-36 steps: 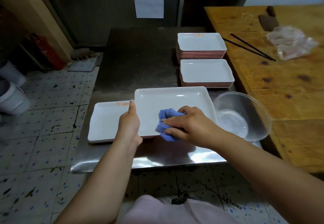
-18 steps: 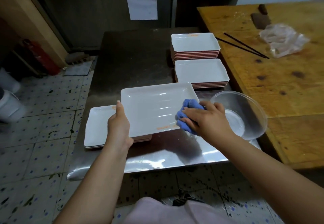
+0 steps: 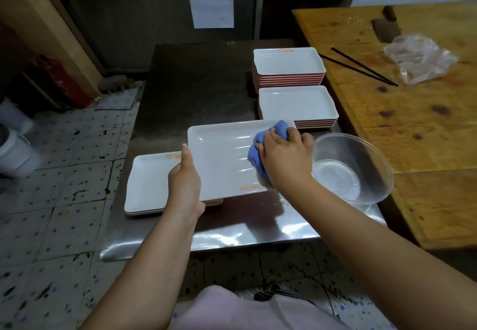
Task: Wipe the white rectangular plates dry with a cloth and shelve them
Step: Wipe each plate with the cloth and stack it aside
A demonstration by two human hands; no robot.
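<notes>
A white rectangular plate is held above the steel table, tilted slightly toward me. My left hand grips its left edge, thumb on top. My right hand holds a bunched blue cloth pressed against the plate's right side. Under the held plate lies a low stack of white plates at the table's front left. Two taller stacks stand at the right: one at the back, one in front of it.
A clear plastic bowl with a little water sits right of the held plate, near the table's front right corner. A wooden table to the right carries black chopsticks and a crumpled plastic bag. Tiled floor lies to the left.
My right hand has carried the blue cloth from the plate's near edge rightward and then up along its right side. My left hand keeps its grip on the left edge.
</notes>
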